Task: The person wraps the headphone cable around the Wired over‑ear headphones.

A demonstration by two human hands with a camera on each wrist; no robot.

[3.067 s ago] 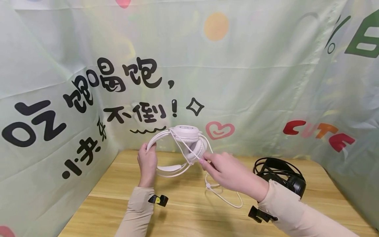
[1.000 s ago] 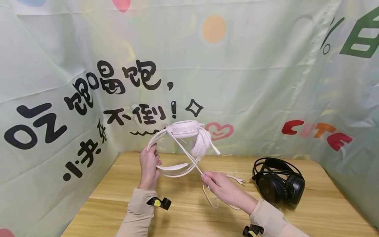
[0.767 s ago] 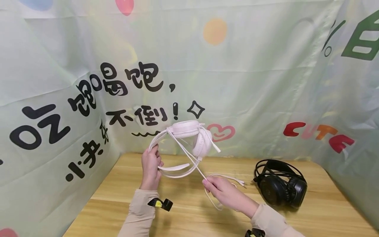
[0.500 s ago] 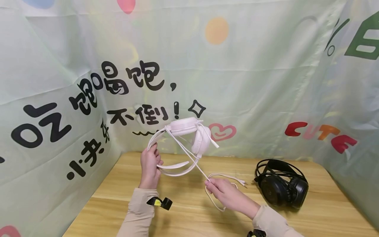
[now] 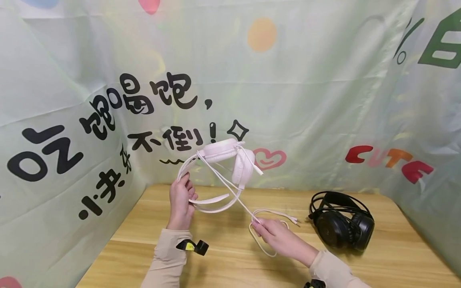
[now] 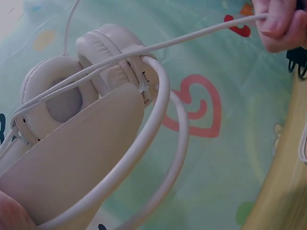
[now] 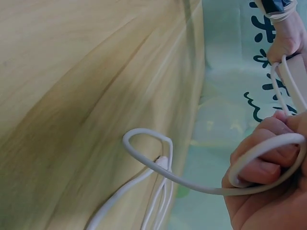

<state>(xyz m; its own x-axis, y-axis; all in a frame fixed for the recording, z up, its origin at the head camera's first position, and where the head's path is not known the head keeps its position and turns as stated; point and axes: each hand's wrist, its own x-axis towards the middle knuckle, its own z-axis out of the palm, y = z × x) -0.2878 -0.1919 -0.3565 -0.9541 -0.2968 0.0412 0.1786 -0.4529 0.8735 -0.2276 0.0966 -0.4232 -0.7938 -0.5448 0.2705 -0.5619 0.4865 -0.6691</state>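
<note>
White headphones [image 5: 219, 152] are held up above the table, ear cups pointing to the upper right. My left hand [image 5: 181, 204] grips their headband, with the fingers curled round it. A white cable [image 5: 246, 209] crosses the ear cups and runs straight down to my right hand [image 5: 279, 236], which pinches it between thumb and fingers. In the left wrist view, the doubled cable [image 6: 192, 38] passes over both ear cups [image 6: 62, 96]. A cable loop [image 7: 192, 187] hangs from the curled right hand [image 7: 268, 177] in the right wrist view. A thin white stalk [image 5: 257, 170] sticks out from one ear cup.
Black headphones [image 5: 342, 228], wrapped in their own black cable, lie on the wooden table [image 5: 223, 256] to the right. Split plug ends [image 5: 293, 220] of the white cable rest on the tabletop left of them. A printed fabric curtain [image 5: 309, 112] encloses the table behind and at the sides.
The right hand has drawn away from the ear cups, down and toward me, pulling the cable straight. The cable plugs now show on the table. The left hand keeps its grip on the headband.
</note>
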